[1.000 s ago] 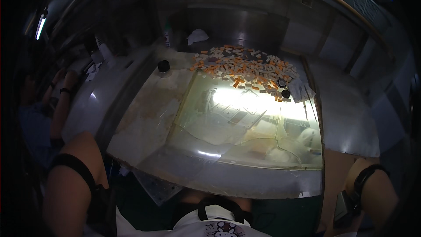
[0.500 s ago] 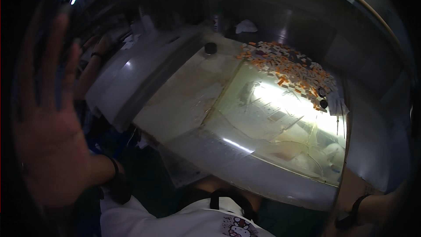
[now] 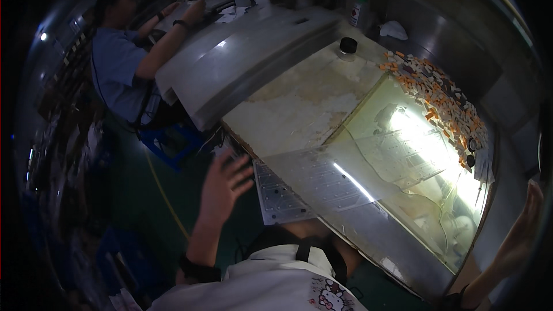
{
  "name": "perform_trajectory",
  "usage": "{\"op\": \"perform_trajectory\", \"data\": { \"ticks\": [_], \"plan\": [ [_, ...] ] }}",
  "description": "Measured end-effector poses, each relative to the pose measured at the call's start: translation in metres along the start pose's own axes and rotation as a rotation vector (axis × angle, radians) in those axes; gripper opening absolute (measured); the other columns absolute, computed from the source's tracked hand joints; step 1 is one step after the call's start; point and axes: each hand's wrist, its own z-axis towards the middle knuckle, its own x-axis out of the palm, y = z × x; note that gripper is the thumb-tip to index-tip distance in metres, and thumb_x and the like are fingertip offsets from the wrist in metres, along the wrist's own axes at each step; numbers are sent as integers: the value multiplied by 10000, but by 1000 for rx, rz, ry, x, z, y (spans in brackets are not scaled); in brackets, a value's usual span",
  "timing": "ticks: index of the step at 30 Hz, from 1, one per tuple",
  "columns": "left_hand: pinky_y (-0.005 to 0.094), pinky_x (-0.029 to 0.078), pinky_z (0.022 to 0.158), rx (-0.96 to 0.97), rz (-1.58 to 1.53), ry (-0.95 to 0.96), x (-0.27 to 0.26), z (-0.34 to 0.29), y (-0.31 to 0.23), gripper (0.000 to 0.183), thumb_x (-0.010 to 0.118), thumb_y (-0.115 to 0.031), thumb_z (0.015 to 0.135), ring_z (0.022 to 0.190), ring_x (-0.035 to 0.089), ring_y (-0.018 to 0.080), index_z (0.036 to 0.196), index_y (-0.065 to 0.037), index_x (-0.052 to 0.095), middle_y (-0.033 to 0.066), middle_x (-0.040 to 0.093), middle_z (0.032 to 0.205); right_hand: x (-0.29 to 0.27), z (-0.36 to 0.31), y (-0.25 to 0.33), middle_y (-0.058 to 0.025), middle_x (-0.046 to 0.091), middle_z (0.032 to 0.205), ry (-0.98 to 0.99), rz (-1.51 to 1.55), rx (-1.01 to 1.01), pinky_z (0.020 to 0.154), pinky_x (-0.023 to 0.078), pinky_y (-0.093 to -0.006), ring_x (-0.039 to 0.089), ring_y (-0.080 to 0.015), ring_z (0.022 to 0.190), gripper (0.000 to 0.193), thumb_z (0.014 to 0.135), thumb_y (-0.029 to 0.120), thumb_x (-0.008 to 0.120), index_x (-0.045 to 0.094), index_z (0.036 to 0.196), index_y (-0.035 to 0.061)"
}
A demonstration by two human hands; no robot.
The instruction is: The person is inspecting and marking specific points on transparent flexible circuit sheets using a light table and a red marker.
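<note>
Left hand (image 3: 219,190): raised off the near edge of the worktop (image 3: 299,109), fingers spread, nothing visible in it; slightly blurred. Right hand (image 3: 525,224): at the far right rim of the view, seen edge-on, fingers extended and apparently close together; no object visible in it.

Flat, translucent grey panel with rows of dark dots (image 3: 279,196): just right of the left fingertips, jutting out past the worktop's near edge above the wearer's lap. Contact with the fingers cannot be told. The worktop's edge crosses the panel; a dotted pattern shows faintly beyond it, on or through the clear surface.

Worktop, right portion: brightly lit, see-through pane (image 3: 368,138). Along its far side, a loose heap of small orange and white blocks (image 3: 440,98); at the heap's near end, small round black pieces (image 3: 470,161) and thin dark tools (image 3: 478,193).

Far left corner: clear round jar with black lid (image 3: 348,45), white bottle with green top (image 3: 356,14), white crumpled cloth (image 3: 394,30).

Left: grey neighbouring worktop (image 3: 247,52), co-worker in a blue shirt (image 3: 118,63), blue plastic stool (image 3: 175,144). Yellow line (image 3: 164,193) on the green floor.
</note>
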Motion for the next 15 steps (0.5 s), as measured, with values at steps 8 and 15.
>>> {"op": "perform_trajectory", "data": {
  "ticks": [8,15],
  "plan": [
    [365,494,651,-265,116,458,11,-18,16,386,410,-194,840,804,574,286,1141,38,344,238,502,1027,-1,-8,-21,-150,527,946,100,-172,228,888,275,-335,480,-208,931,438,828,279,313,440,1071,-63],
    [251,493,440,130,563,250,19,-24,-25,251,479,14,748,534,593,216,984,97,496,218,586,812,6,-13,-54,-88,582,858,332,-397,440,792,351,-291,523,-177,850,304,745,183,530,522,996,9]
  ]
}}
